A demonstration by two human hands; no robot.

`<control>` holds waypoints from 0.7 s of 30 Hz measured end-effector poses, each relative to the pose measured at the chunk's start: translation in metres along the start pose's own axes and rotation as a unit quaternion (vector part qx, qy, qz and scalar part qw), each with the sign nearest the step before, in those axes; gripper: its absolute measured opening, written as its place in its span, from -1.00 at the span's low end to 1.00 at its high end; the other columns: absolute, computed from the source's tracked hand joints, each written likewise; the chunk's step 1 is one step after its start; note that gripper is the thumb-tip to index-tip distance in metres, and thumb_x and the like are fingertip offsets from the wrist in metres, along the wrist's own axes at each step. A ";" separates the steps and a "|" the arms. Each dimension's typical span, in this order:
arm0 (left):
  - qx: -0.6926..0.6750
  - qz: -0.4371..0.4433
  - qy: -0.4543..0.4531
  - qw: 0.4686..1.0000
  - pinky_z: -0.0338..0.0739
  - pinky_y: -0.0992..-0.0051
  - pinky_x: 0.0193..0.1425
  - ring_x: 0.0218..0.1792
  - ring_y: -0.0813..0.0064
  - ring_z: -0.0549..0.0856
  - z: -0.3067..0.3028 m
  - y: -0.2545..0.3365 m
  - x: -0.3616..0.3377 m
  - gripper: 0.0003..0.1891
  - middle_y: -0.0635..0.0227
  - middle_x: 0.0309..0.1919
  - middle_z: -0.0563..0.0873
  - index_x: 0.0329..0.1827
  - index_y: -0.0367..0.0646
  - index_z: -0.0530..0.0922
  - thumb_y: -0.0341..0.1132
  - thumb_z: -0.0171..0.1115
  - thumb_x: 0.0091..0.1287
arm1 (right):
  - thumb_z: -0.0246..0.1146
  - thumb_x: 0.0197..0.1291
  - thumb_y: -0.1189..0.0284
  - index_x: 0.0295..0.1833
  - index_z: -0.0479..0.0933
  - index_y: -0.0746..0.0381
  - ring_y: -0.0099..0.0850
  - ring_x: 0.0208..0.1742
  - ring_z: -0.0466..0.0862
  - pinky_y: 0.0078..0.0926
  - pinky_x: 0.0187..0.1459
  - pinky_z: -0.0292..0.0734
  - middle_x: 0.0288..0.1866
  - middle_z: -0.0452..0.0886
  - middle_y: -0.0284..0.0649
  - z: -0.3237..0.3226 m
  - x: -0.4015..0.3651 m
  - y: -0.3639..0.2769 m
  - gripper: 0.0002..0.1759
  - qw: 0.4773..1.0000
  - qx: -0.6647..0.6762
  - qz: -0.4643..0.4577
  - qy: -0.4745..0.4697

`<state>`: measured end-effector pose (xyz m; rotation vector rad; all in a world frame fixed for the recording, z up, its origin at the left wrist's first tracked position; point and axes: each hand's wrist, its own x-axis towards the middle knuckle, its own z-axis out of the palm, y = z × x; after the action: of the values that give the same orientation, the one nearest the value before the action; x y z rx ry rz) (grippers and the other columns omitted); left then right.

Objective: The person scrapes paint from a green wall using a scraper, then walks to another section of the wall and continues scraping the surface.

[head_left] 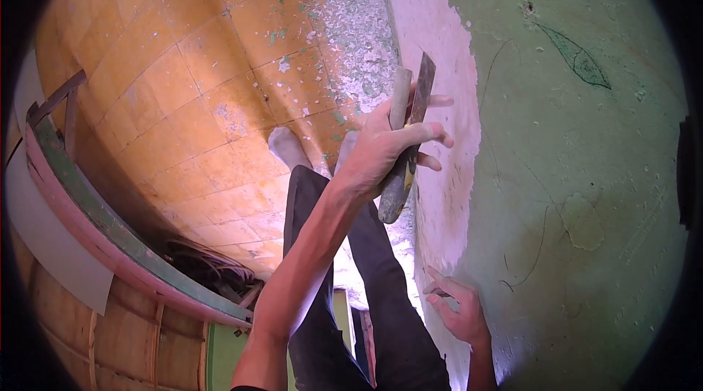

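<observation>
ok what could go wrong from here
The left hand holds the bladed tool with several fingers spread, so it might slip and fall toward the feet. Its bare blade sits close to those fingers and could nick one. Flakes scattered on the floor may make footing slippery.

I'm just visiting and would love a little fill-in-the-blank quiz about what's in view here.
The tool with the dark blade is held in the person's ____ hand.
Around its bare, pale patch, the wall is painted ____.
The floor is covered with square ____.
Many pale flakes lie on the floor, along the foot of the ____.

Missing words, in order: left; green; tiles; wall.
</observation>
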<state>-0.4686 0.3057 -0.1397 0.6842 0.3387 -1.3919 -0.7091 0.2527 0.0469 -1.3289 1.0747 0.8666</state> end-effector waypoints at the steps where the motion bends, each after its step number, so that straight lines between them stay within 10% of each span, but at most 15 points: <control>1: 0.005 0.007 -0.009 1.000 0.81 0.35 -0.26 -0.07 0.27 0.75 -0.001 -0.002 -0.001 -0.21 -0.04 0.35 0.47 0.59 -0.28 -0.02 -0.44 0.23 0.39 | 0.20 0.31 0.52 0.42 0.46 0.32 -0.39 -0.19 0.73 -0.43 -0.05 0.60 -0.18 0.71 -0.07 0.000 0.000 0.000 -0.46 1.000 -0.002 -0.001 0.000; 11: 0.119 0.002 0.088 0.989 0.77 0.46 -0.42 -0.38 0.32 0.77 0.020 0.005 -0.007 -0.28 0.01 0.05 0.67 0.58 -0.33 0.03 -0.41 0.16 0.41 | 0.21 0.33 0.51 0.42 0.45 0.30 -0.39 -0.21 0.71 -0.44 -0.09 0.60 -0.19 0.71 -0.09 0.002 0.000 0.005 -0.46 1.000 -0.007 -0.019 0.003; 16: 0.304 -0.005 0.130 0.944 0.59 0.54 -0.55 -0.54 0.55 0.61 0.012 -0.002 0.001 -0.57 0.28 -0.28 0.57 0.27 -0.34 0.38 -0.40 0.23 0.39 | 0.24 0.30 0.55 0.40 0.46 0.36 -0.39 -0.16 0.71 -0.44 -0.01 0.59 -0.19 0.72 -0.09 0.001 0.001 -0.003 -0.46 1.000 0.003 0.003 0.002; 21: 0.184 0.065 0.093 0.976 0.51 0.55 -0.53 -0.56 0.63 0.57 0.024 -0.004 0.010 -0.77 0.42 -0.47 0.52 0.00 -0.24 0.46 -0.40 0.24 0.36 | 0.23 0.30 0.55 0.40 0.46 0.36 -0.40 -0.15 0.71 -0.44 -0.01 0.59 -0.18 0.72 -0.09 0.002 0.001 0.000 -0.47 1.000 0.001 0.003 0.001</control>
<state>-0.4746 0.2825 -0.1286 1.1274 0.1792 -1.2791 -0.7087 0.2543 0.0459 -1.3257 1.0816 0.8691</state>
